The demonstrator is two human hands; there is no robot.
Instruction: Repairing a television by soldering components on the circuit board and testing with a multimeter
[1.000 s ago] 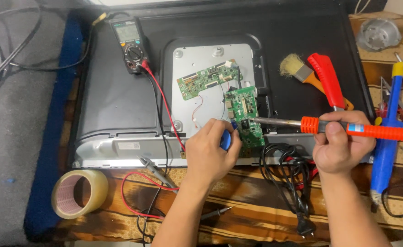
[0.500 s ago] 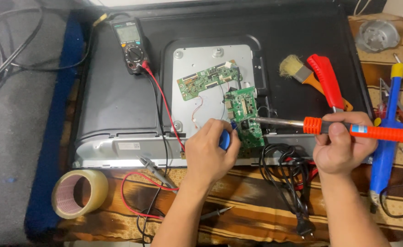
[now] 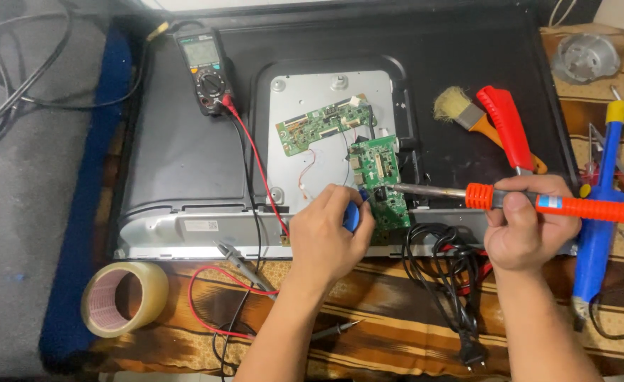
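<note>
Right hand: grip closed around orange soldering iron, tip on green circuit board at 9 o'clock. Left hand: grip wrapped around blue tool, at board's 7 o'clock.

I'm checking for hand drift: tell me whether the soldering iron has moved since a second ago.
No. The soldering iron in the right hand keeps its tip at the same spot on the lower green circuit board.

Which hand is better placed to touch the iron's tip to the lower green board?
Right hand: it grips the soldering iron, tip at the lower green board. Left hand holds a blue tool.
</note>
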